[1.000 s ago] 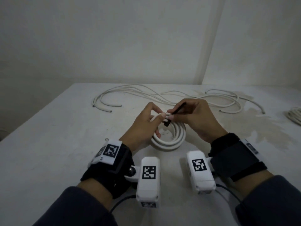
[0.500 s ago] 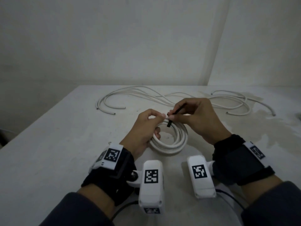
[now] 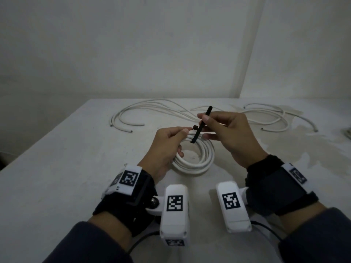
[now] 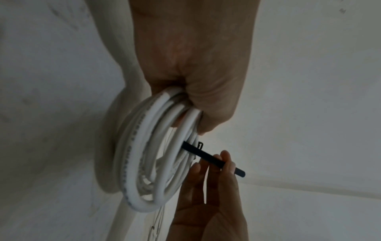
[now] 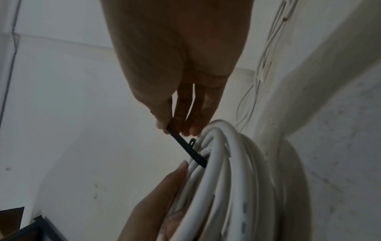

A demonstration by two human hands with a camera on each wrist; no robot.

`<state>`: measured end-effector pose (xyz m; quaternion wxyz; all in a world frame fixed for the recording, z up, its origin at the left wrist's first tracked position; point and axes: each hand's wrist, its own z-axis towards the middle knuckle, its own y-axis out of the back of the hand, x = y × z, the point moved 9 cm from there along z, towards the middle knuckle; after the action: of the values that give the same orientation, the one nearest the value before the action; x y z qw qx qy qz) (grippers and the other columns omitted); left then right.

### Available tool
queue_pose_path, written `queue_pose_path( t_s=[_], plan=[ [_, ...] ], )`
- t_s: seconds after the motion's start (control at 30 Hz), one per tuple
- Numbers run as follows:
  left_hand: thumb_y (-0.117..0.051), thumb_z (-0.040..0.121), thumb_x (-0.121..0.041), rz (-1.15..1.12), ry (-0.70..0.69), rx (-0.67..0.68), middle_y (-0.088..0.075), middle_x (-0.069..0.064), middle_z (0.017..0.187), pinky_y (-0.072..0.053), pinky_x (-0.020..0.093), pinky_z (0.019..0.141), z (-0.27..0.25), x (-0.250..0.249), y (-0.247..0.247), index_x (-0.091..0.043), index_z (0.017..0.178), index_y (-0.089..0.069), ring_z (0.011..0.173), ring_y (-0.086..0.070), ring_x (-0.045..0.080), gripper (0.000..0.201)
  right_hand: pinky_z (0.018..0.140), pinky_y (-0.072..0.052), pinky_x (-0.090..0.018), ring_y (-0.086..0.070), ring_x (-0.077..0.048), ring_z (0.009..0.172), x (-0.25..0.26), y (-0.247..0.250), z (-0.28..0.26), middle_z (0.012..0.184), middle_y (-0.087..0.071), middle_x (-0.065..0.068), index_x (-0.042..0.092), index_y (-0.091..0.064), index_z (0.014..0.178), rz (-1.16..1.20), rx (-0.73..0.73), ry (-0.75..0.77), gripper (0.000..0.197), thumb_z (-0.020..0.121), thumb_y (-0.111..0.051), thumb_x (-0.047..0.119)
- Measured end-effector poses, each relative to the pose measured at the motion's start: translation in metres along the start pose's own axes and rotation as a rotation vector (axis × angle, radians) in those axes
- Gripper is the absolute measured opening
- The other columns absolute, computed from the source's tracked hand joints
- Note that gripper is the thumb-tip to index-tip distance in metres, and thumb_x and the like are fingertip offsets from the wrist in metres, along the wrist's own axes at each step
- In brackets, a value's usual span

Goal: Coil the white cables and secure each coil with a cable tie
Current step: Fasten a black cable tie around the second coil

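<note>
A white cable coil (image 3: 197, 160) of several turns is held upright on the table in front of me. My left hand (image 3: 171, 141) grips its top left part, fingers curled round the strands (image 4: 181, 104). A black cable tie (image 3: 200, 128) passes through the coil's top. My right hand (image 3: 224, 130) pinches the tie's free strap between thumb and fingertips (image 5: 175, 125), just above the strands. The tie's small head (image 4: 200, 145) sits against the coil (image 5: 226, 179). The strap's tip (image 3: 209, 108) sticks up past my fingers.
Loose white cables (image 3: 152, 111) lie uncoiled across the far side of the table (image 3: 57, 168), with more (image 3: 269, 118) at the far right. A pale stain (image 3: 313, 149) marks the right side. Walls meet in a corner behind. A further cable bundle (image 3: 348, 133) shows at the right edge.
My right hand has pulled the black strap up and away, so more of it now sticks out above the fingers. The left hand keeps its hold on the coil.
</note>
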<state>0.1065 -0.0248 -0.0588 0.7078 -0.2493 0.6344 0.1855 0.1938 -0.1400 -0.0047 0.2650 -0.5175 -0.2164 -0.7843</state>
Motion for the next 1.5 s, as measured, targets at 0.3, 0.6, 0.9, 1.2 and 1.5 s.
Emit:
queue_pose_path(
  t_s=[0.3, 0.6, 0.9, 1.2, 1.5],
  plan=[
    [-0.054, 0.095, -0.009, -0.049, -0.022, 0.015, -0.062, -0.010, 0.060, -0.036, 0.016, 0.039, 0.002, 0.001, -0.004, -0.010, 0.105, -0.070, 0.042, -0.036, 0.006, 0.019, 0.042, -0.035, -0.016, -0.068, -0.021, 0.064, -0.008, 0.011, 0.000, 0.071, -0.070, -0.008, 0.010, -0.064, 0.106, 0.023, -0.058, -0.086, 0.028, 0.081, -0.075, 0.009],
    [-0.057, 0.092, -0.005, -0.052, -0.043, -0.045, -0.064, -0.003, 0.067, -0.036, 0.016, 0.039, 0.003, -0.001, 0.001, -0.009, 0.095, -0.071, 0.040, -0.036, 0.006, 0.015, 0.045, -0.037, -0.008, -0.063, -0.015, 0.060, -0.010, 0.002, 0.003, 0.077, -0.072, -0.022, 0.008, -0.071, 0.101, -0.149, -0.005, -0.085, 0.018, 0.083, -0.072, 0.008],
    [-0.060, 0.091, -0.008, -0.058, -0.065, -0.036, -0.065, 0.000, 0.074, -0.036, 0.015, 0.041, 0.002, -0.002, 0.001, -0.007, 0.100, -0.072, 0.045, -0.038, 0.008, 0.015, 0.045, -0.037, -0.008, -0.067, -0.021, 0.063, -0.008, 0.002, 0.002, 0.075, -0.073, -0.017, 0.010, -0.071, 0.095, -0.196, -0.026, -0.081, 0.012, 0.083, -0.072, 0.009],
    [-0.062, 0.090, -0.010, -0.092, -0.024, -0.086, -0.061, -0.005, 0.063, -0.038, 0.016, 0.040, 0.003, 0.003, 0.005, -0.009, 0.096, -0.071, 0.045, -0.039, 0.008, 0.011, 0.043, -0.037, -0.014, -0.065, -0.019, 0.063, -0.005, -0.002, -0.002, 0.083, -0.073, -0.017, 0.010, -0.068, 0.089, -0.145, 0.018, -0.133, 0.013, 0.080, -0.071, 0.001],
    [-0.060, 0.091, -0.009, -0.106, -0.034, -0.079, -0.063, -0.005, 0.059, -0.037, 0.017, 0.039, 0.002, 0.001, 0.005, -0.009, 0.096, -0.071, 0.043, -0.037, 0.010, 0.012, 0.042, -0.034, -0.005, -0.051, 0.001, 0.040, 0.002, -0.012, -0.007, 0.060, -0.064, -0.003, -0.005, -0.072, 0.090, -0.149, 0.111, -0.099, 0.017, 0.075, -0.071, -0.013]
  ],
)
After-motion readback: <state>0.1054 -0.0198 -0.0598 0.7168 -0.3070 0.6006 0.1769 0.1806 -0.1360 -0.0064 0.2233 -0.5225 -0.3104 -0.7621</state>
